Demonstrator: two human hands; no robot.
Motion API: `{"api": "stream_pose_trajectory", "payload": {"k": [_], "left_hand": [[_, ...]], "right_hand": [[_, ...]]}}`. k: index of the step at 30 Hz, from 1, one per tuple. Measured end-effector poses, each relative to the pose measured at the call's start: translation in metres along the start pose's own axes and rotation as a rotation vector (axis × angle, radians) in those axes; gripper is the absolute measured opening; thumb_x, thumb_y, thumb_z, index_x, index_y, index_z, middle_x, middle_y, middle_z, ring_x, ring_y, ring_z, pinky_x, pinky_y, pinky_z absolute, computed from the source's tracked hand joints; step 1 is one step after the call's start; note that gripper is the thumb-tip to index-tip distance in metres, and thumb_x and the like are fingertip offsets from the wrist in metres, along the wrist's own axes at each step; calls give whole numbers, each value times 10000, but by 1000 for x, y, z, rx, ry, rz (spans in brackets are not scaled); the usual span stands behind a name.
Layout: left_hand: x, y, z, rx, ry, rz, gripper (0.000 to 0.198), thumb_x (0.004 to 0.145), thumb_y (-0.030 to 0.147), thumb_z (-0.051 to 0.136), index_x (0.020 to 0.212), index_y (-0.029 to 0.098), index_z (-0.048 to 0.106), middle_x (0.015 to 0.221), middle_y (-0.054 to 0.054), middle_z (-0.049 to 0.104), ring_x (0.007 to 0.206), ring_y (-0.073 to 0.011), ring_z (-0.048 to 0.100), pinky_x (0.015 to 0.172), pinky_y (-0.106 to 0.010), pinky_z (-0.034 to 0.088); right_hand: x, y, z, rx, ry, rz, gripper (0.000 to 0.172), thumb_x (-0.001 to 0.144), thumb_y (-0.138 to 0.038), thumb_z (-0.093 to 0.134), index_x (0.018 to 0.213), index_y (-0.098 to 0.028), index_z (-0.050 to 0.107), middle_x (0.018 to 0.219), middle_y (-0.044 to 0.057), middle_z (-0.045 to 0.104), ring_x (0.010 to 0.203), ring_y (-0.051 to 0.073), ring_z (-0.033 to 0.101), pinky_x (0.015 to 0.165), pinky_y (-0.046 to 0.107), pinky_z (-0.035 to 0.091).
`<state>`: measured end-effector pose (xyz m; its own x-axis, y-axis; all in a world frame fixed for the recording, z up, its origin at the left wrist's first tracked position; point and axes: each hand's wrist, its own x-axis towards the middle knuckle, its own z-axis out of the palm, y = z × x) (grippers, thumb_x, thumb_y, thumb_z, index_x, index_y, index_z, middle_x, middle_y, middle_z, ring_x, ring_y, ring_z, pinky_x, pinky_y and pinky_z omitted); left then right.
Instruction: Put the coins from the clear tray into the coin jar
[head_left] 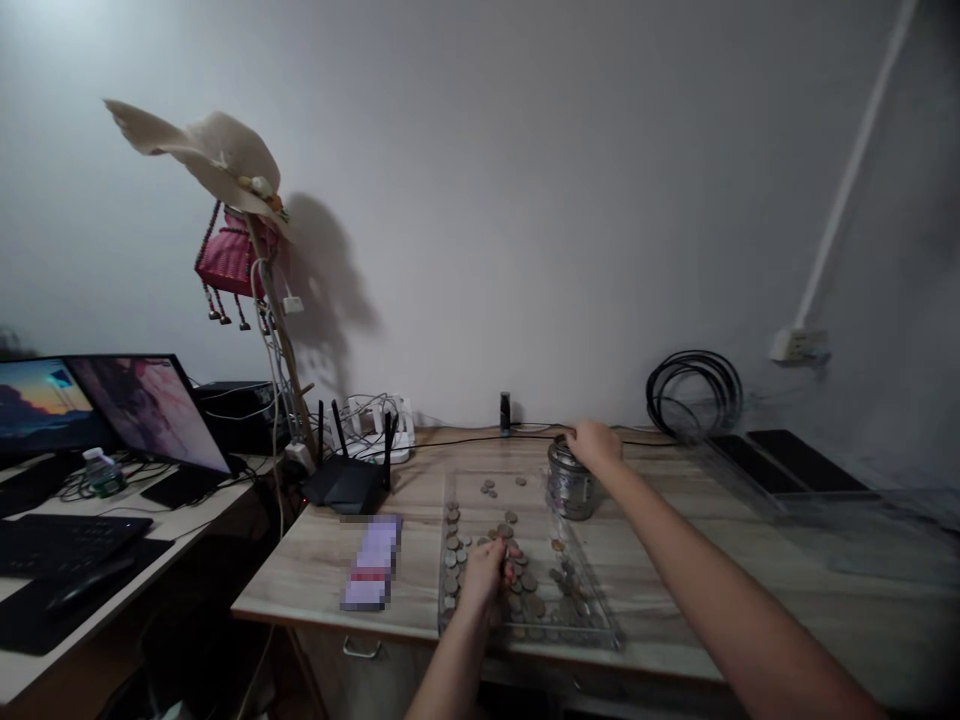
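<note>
Many coins [533, 605] lie spread in a shallow clear tray [606, 628] near the table's front edge. Over the coins, my left hand [487, 570] is closed with its fingers bent together; what it holds, if anything, is too small to make out. Behind the tray's right side stands a round glass jar [571, 492]. My right hand [594, 446] is on top of the jar, its fingers curled over the rim or lid, which it partly hides.
A purple packet [373, 562] and a black router [346, 484] are left of the tray. A small dark bottle [505, 412] stands by the wall. Coiled black cable [694, 392] and clear panels with dark strips [814, 462] lie at the right.
</note>
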<state>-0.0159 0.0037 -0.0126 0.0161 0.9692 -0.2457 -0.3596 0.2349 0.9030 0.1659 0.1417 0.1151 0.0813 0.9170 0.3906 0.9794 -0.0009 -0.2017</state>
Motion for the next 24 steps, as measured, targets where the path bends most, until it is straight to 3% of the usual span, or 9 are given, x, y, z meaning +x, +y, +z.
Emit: {"api": "stream_pose_trajectory", "payload": {"k": [3,5,8,11,15,19,22,24], "left_hand": [[1,0,-2,-37,0,32,410,743,512,405,654,142,558,378,61,328,302,-34,215,361,-178,135],[2,-1,-2,-87,20,-21,431,749,532,376,640,147,536,378,61,331,291,-30,205,351,-174,109],[3,-2,-2,-189,80,-61,418,731,540,399,576,157,463,384,56,357,291,-28,247,345,-162,122],[3,-3,-3,-227,98,-69,415,725,533,409,547,158,424,373,56,358,281,-28,258,333,-160,128],[1,0,-6,-297,-54,-91,362,733,488,414,708,142,518,383,69,359,271,-24,220,324,-154,74],[1,3,-12,-409,-199,-127,328,727,442,453,814,137,535,393,76,351,275,-18,191,326,-149,28],[2,3,-16,-533,-248,-115,282,736,418,463,752,144,527,365,84,297,266,-19,162,320,-148,19],[1,4,-17,-603,-263,-101,269,746,407,458,702,149,518,349,87,257,255,-20,143,315,-147,15]], "right_hand": [[-42,-26,10,179,-12,-303,294,776,-316,401,897,-216,649,887,69,637,811,160,549,670,229,364],[-78,-43,24,331,-218,-540,283,752,-368,443,831,-215,668,798,45,643,705,138,545,601,207,357],[-124,-61,44,372,-389,-628,267,722,-387,485,764,-214,683,707,36,633,622,134,526,545,210,333],[-143,-69,51,364,-343,-621,215,718,-326,494,711,-221,681,705,31,627,648,138,526,563,215,327],[-113,-60,34,414,-157,-591,232,743,-309,457,731,-207,666,753,37,632,700,135,530,608,215,344],[-38,-20,13,306,89,-279,252,741,-315,442,830,-214,655,841,41,648,750,144,549,609,218,356],[6,14,10,102,30,-4,220,684,-339,509,795,-230,664,823,47,657,728,163,564,559,227,350],[20,27,13,52,-15,51,197,657,-338,536,763,-237,668,803,44,658,710,165,569,540,229,348]]}}
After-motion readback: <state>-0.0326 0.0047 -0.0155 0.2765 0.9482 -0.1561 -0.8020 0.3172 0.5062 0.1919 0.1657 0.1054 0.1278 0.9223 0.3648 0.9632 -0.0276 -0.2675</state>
